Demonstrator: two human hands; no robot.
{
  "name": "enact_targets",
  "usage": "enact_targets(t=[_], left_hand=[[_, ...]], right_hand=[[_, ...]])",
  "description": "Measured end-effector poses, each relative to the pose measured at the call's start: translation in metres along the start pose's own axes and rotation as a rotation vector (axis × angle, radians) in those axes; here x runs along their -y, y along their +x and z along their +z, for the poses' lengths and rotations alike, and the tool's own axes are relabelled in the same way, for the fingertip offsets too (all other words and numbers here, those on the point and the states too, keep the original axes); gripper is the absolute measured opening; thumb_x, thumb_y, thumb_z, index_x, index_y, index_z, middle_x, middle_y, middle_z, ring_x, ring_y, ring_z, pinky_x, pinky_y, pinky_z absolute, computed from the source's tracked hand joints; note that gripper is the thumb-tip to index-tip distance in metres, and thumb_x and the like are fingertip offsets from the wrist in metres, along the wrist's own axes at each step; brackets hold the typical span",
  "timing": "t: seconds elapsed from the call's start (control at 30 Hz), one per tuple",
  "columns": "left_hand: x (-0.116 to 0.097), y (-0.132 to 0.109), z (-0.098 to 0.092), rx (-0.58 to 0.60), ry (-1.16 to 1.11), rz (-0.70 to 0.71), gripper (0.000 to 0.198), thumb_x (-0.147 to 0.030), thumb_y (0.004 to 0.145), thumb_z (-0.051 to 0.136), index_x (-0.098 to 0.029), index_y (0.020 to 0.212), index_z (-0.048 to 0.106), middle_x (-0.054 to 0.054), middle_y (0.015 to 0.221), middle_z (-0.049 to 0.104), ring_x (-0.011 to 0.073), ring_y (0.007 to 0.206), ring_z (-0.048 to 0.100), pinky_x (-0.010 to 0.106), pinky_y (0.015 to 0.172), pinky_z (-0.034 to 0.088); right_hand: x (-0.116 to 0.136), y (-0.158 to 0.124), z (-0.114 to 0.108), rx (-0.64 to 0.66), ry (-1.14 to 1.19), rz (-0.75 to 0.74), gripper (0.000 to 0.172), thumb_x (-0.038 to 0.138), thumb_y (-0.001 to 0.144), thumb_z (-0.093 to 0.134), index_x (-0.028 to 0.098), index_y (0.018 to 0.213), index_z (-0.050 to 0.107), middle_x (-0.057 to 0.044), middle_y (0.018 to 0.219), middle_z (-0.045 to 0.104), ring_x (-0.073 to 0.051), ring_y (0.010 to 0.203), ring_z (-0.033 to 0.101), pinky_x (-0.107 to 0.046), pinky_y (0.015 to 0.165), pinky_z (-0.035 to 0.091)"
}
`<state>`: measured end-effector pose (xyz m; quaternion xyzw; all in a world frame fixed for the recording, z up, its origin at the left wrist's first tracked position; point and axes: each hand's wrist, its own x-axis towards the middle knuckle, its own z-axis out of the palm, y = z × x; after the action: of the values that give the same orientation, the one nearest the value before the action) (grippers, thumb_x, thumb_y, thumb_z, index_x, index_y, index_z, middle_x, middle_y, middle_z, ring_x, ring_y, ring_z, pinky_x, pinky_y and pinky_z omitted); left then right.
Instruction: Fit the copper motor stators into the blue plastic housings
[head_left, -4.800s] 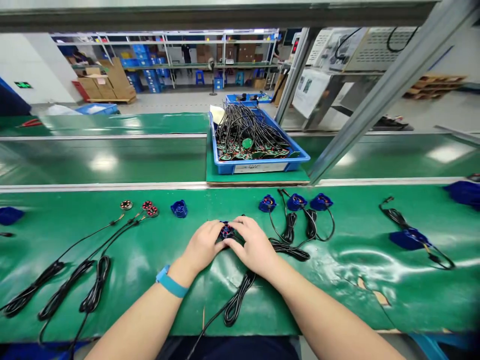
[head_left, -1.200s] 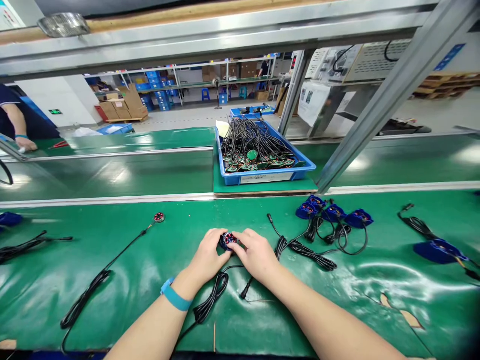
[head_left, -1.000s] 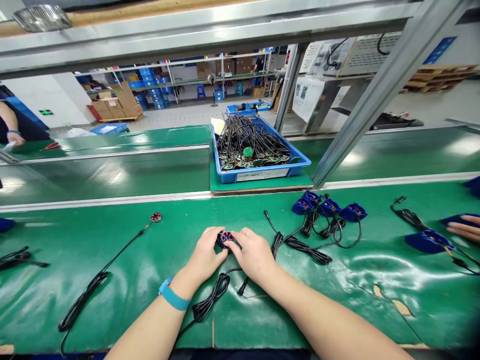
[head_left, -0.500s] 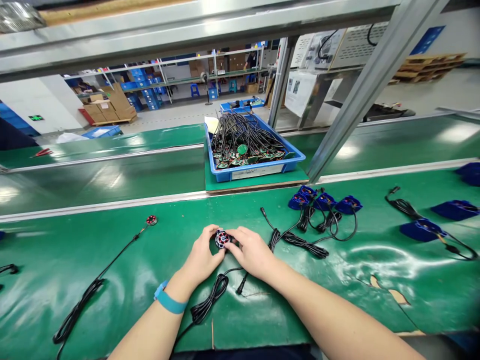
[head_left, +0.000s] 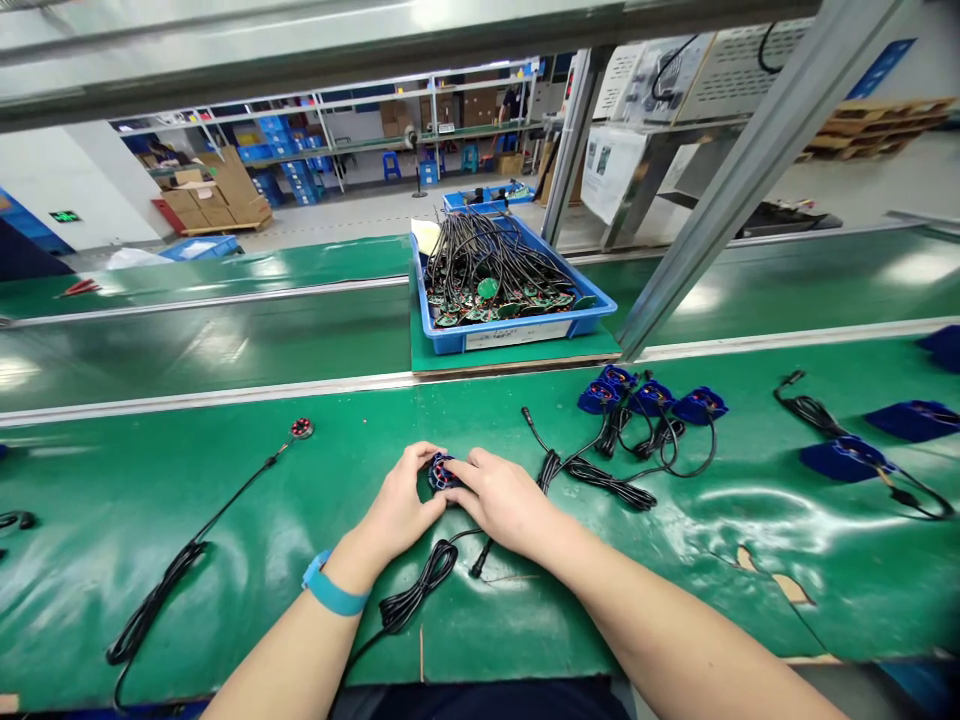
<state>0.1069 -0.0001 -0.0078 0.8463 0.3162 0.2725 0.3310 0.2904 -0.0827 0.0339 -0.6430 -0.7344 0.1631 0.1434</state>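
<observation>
Both my hands are closed around a small round circuit board in a dark blue housing, just above or on the green bench mat. My left hand grips its left side with thumb and fingers. On the other side, my right hand has fingers over the top and right edge, hiding part of it. A coiled black cable lies below my hands, with a black plug near my right wrist. Off to the left, another round board with red spots lies on the mat, joined to a bundled black cable.
Several blue housings with black cables lie right of my hands; more blue housings lie farther right. A blue tray of wired boards stands behind. A metal post rises beside it. The mat has a tear at right.
My right fingers have moved further over the round board and now cover more of it. The view has shifted slightly; the things on the bench lie as before.
</observation>
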Motion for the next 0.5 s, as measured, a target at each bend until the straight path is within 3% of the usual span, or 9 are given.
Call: enact_targets(t=[0.1,0.2,0.33,0.5], left_hand=[[0.001,-0.001,0.000,-0.044,0.072,0.096,0.048,-0.018,0.088,0.064,-0.026,0.130,0.044,0.008,0.131,0.059,0.0198,0.123,0.057,0.041,0.108,0.048],[0.000,0.001,-0.001,0.054,0.158,0.147,0.034,-0.017,0.090,0.061,-0.025,0.122,0.053,0.006,0.125,0.062,0.0205,0.119,0.057,0.040,0.106,0.049],[0.001,0.004,-0.002,0.042,0.190,0.184,0.028,-0.020,0.093,0.060,-0.024,0.121,0.058,0.008,0.125,0.064,0.0219,0.120,0.056,0.042,0.107,0.047],[0.008,0.010,-0.003,0.060,0.140,0.153,0.029,-0.018,0.090,0.064,-0.026,0.118,0.061,0.004,0.121,0.067,0.0201,0.116,0.058,0.039,0.103,0.049]], right_hand=[[-0.003,-0.003,0.000,-0.073,0.190,-0.005,0.043,0.035,0.099,0.056,0.022,0.140,0.053,-0.009,0.110,0.061,-0.022,0.097,0.062,-0.035,0.087,0.051],[-0.009,-0.004,0.005,-0.176,0.360,0.064,0.046,0.025,0.094,0.060,0.017,0.139,0.052,-0.011,0.120,0.061,-0.018,0.092,0.061,-0.036,0.091,0.051],[-0.013,-0.001,0.010,-0.172,0.498,0.158,0.046,0.016,0.088,0.065,0.014,0.132,0.056,-0.010,0.115,0.063,-0.011,0.070,0.058,-0.033,0.081,0.053],[-0.012,0.001,0.009,-0.140,0.607,0.185,0.044,0.015,0.086,0.066,0.016,0.129,0.056,-0.004,0.101,0.065,-0.010,0.065,0.056,-0.029,0.071,0.052]])
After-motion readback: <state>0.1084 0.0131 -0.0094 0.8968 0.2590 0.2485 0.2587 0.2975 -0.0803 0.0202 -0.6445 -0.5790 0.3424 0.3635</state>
